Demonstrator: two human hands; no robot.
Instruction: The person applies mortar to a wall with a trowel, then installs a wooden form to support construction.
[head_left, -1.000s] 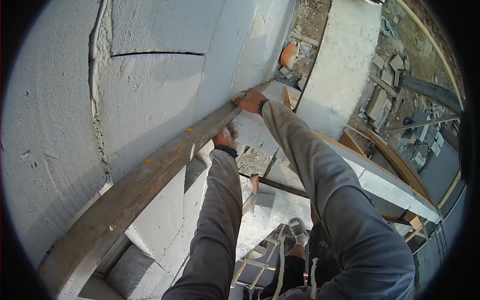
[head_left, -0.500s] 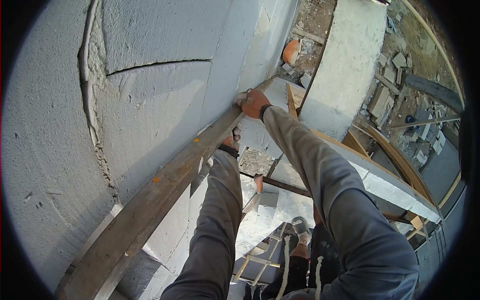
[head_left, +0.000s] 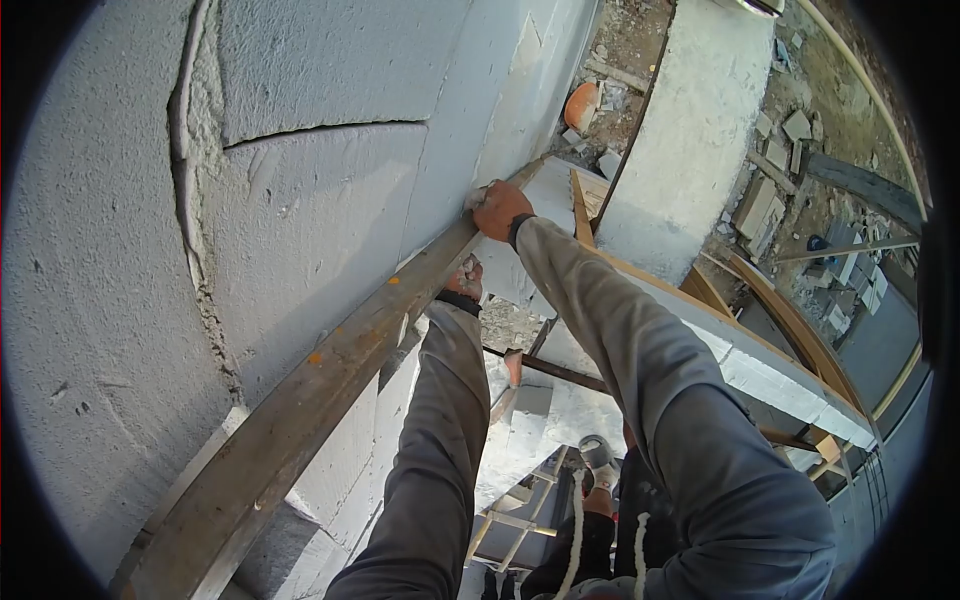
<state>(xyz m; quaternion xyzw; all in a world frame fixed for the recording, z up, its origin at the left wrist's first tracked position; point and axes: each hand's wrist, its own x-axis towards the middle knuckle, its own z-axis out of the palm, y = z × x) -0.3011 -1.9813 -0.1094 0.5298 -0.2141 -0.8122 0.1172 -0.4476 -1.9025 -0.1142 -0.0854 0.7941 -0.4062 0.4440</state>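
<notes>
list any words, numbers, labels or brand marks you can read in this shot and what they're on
None can be read.
The wooden plank held against the block wall bears only orange paint spots, no writing.
The right hand and left hand and the grey sleeves show no label.
The rubble and blocks far below are too small to tell any marking.

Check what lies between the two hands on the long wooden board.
In the head view, only the wooden board itself separates them: the right hand presses on its top, the left hand grips underneath.
</notes>
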